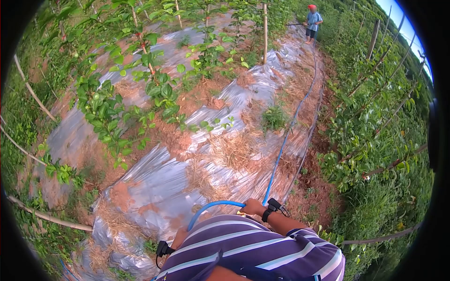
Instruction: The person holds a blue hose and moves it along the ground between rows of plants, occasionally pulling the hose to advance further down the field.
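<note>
A blue hose (280,157) runs along the ground path and bends up in an arc in front of my striped shirt. My right hand (253,207) is closed around it, with a dark strap and a small black device on that wrist. The arc drops at the left to my left hand (180,237), which appears closed on the hose at my waist. My shirt hides part of that hand, and its fingers barely show. Another black device sits at the left wrist.
Silvery plastic sheeting (164,180) with dry straw (233,152) and soil covers the ground. Leafy young trees (152,75) stand left; dense greenery (375,126) lines the right. A wooden stake (265,35) rises ahead. Farther up, another person (313,23) in a red cap holds a long dark rod.
</note>
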Tool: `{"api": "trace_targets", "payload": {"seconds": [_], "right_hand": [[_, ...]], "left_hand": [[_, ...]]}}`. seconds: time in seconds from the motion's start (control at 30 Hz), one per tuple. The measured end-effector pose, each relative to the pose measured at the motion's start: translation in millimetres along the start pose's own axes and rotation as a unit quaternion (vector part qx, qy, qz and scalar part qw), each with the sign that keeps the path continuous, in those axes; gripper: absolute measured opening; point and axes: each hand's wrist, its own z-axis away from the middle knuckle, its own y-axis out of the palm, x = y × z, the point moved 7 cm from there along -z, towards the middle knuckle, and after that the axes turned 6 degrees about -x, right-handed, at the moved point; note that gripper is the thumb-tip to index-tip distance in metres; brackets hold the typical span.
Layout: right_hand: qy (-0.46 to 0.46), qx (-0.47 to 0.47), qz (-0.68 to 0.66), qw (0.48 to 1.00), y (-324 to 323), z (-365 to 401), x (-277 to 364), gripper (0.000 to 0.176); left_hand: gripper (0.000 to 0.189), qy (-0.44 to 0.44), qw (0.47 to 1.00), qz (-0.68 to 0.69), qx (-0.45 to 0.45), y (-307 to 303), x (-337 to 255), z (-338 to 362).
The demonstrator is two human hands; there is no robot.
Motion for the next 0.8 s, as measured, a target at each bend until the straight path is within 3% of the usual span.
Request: {"api": "trace_targets", "payload": {"seconds": [0.57, 0.63, 0.8], "right_hand": [[-0.009, 0.006, -0.011, 1.000, -2.6, -4.8, 4.8, 0.039], [-0.010, 0.006, 0.000, 1.000, -2.4, -5.1, 5.4, 0.039], [0.000, 0.017, -0.002, 1.000, -4.9, -1.5, 7.4, 0.038]], "left_hand": [[0.032, 0.043, 0.998, 0.042, -0.001, -0.3, -2.9, -1.7], [0.033, 0.005, 1.000, 0.004, 0.010, -0.7, -8.0, 2.8], [0.034, 0.038, 0.999, -0.015, 0.003, -3.0, 2.4, -5.3]]}}
